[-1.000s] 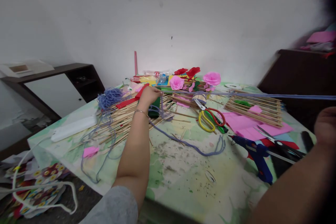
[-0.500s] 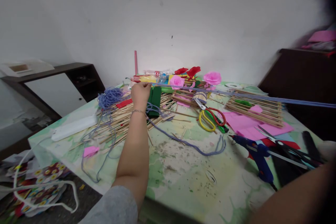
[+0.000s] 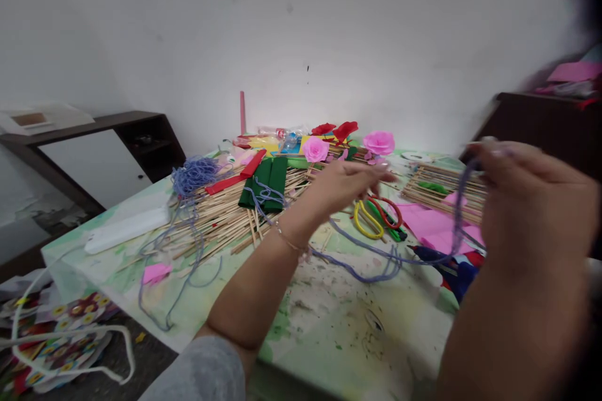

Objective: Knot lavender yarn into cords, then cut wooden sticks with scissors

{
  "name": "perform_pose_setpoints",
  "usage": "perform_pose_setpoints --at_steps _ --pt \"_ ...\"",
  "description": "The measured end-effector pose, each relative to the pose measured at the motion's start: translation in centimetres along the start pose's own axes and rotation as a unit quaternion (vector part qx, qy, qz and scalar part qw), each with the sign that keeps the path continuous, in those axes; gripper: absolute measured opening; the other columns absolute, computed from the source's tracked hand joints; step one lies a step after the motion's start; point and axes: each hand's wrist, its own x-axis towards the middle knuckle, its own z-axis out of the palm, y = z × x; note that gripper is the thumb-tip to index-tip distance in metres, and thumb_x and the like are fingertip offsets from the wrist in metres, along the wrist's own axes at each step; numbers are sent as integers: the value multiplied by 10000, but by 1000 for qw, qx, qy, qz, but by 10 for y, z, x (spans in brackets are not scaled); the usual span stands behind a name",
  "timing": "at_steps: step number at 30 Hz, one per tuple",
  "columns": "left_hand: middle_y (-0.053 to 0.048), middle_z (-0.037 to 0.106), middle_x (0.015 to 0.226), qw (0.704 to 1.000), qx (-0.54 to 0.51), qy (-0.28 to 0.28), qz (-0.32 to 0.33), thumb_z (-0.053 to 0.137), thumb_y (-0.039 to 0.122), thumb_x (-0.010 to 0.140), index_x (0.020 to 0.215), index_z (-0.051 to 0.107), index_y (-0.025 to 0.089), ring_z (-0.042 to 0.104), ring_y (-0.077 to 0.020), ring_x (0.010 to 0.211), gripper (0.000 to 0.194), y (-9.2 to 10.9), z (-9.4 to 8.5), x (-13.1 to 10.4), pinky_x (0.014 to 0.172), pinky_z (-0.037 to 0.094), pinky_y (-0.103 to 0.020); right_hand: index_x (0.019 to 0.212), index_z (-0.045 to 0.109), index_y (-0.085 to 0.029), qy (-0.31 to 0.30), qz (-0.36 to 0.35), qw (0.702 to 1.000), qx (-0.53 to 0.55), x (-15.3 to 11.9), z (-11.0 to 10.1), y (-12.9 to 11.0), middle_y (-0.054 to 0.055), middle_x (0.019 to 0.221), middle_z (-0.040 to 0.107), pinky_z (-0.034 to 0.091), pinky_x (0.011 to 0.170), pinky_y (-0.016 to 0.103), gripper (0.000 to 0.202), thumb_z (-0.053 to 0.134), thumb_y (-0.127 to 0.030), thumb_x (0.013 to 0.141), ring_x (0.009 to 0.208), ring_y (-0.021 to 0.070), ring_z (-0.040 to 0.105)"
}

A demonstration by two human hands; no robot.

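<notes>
At the right, my right hand point(image 3: 531, 194) is raised, with thumb and fingers pinched on strands of purple yarn point(image 3: 457, 216). The yarn sags from there over the glue gun point(image 3: 449, 266) toward the table's middle. My left hand point(image 3: 350, 185) hangs empty over the centre, its slightly blurred fingers stretched to the right. Just below it are the scissors point(image 3: 369, 220), with one yellow and one red handle; their blades are hidden behind the hand. More yarn lies across the dark green folded piece point(image 3: 266, 182) left of my left wrist.
Many thin wooden sticks point(image 3: 226, 219) lie beside a tangled yarn heap point(image 3: 195, 175). Pink paper flowers point(image 3: 379, 143) and red ones point(image 3: 345, 131) stand at the back. A stick frame point(image 3: 435, 191) and pink paper point(image 3: 423, 225) are on the right. A white power strip point(image 3: 126, 230) lies left.
The yarn stretched taut between my hands now hangs slack. My left hand let go of it and moved right over the scissors. My right hand came into view from the right.
</notes>
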Motion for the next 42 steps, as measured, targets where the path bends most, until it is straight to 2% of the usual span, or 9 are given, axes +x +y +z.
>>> perform_pose_setpoints --at_steps 2,5,9,12,19,25,28,35,42 --pt "-4 536 584 988 -129 -73 -44 464 488 881 794 711 123 371 -50 481 450 2 23 -3 482 311 -205 696 747 -321 8 -43 998 -33 -6 22 6 29 900 630 454 854 394 88 777 -244 669 963 223 593" --pt "43 377 487 937 -312 -102 -122 405 536 899 679 623 122 230 -36 390 516 -4 39 1 386 189 -207 746 754 -288 -72 -42 992 -97 -12 44 13 35 1057 649 435 911 415 58 760 -275 690 1066 234 571" --pt "79 255 467 843 -517 -54 -141 440 442 921 648 489 154 166 -35 348 400 -8 38 7 351 134 -183 770 743 -303 -99 -43 990 -85 -17 55 18 5 1158 637 373 1029 439 45 724 -287 733 1154 226 527" --pt "84 227 457 816 -564 -20 -124 452 292 939 649 467 152 164 -32 341 322 -6 32 7 347 132 -166 759 737 -310 -119 -15 992 -22 -20 58 19 -8 1177 631 364 1047 442 40 720 -281 736 1178 220 515" --pt "88 227 465 806 -585 -25 -91 432 283 951 686 502 142 173 -17 344 309 0 24 5 357 152 -148 743 700 -319 -160 125 964 171 -14 60 32 -40 1188 638 441 961 402 150 678 -467 743 1111 204 575" --pt "69 354 482 892 -429 -110 -85 419 250 945 695 517 133 250 -6 341 293 -2 27 3 354 159 -140 812 675 -310 -137 180 960 166 -15 65 39 -19 1095 684 503 872 373 217 619 -516 774 1057 201 615" --pt "59 389 482 915 -384 -79 -91 428 240 937 668 495 133 280 -6 341 297 -6 22 7 348 157 -134 771 674 -295 -147 182 952 199 -17 67 35 -24 991 708 500 849 349 147 684 -439 744 977 180 640" --pt "80 293 452 801 -588 -14 -108 275 120 968 666 421 148 254 -24 320 337 -8 -7 14 352 194 -142 736 698 -252 -82 159 967 180 -23 76 38 -25 958 673 430 678 239 152 723 -400 713 834 108 579" --pt "70 341 475 803 -591 26 -65 301 110 966 644 393 144 311 -6 349 337 0 -2 11 379 229 -113 815 687 -267 -100 225 902 354 -27 90 39 -34 872 626 427 595 212 188 744 -388 682 678 75 515"
